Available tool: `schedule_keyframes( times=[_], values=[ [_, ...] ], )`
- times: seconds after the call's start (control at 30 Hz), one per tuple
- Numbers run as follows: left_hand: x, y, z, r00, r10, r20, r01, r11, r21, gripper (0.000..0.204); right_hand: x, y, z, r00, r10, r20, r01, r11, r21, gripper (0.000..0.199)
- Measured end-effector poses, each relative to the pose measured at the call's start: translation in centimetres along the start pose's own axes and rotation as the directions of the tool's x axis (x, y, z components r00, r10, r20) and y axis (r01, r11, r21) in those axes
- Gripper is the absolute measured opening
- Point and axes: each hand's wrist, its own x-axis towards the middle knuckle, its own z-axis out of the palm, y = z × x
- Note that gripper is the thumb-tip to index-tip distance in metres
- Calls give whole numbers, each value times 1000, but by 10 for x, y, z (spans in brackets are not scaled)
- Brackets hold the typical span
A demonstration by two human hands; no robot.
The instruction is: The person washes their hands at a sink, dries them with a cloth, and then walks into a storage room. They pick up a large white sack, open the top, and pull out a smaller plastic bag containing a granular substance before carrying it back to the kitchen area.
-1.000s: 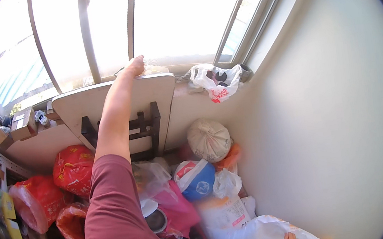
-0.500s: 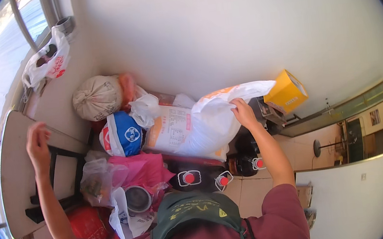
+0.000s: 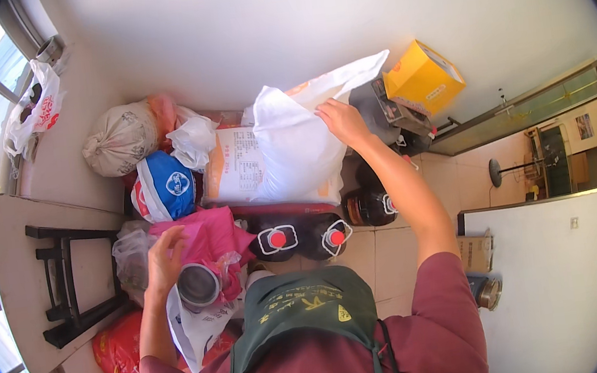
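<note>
Both hands in a corner heap of bags and sacks.
Right hand [image 3: 341, 121] grips the top edge of the large white printed plastic sack [image 3: 287, 154], which leans against the wall. Left hand [image 3: 165, 253], fingers spread and loose, rests on the crumpled pink plastic bag [image 3: 208, 238], beside the round metal tin [image 3: 199, 284]. Two dark jugs with red caps [image 3: 301, 238] stand just below the sack.

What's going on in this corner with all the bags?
A person in a maroon top and green apron leans over a heap of bags by the wall. The right hand grips the top of a big white sack lying on the pile. The left hand hovers open by a pink bag, just above a round metal tin. Two dark jugs with red caps stand below.
</note>
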Motion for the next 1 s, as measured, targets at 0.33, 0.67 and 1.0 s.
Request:
schedule_keyframes(
  times=[0.33, 0.67, 1.0],
  values=[
    [-43, 53, 167, 968, -228, 110, 237, 968, -86, 27, -23, 48, -43, 988, -85, -127, 119, 950, 287, 29],
    [-116, 132, 331, 836, -543, 82, 546, 804, -237, 22, -258, 283, -53, 959, 201, 199, -278, 797, 537, 20],
    [-106, 145, 363, 924, -367, 103, 381, 886, -264, 19, -455, 347, -38, 644, 489, 588, -762, 337, 553, 19]
  ],
)
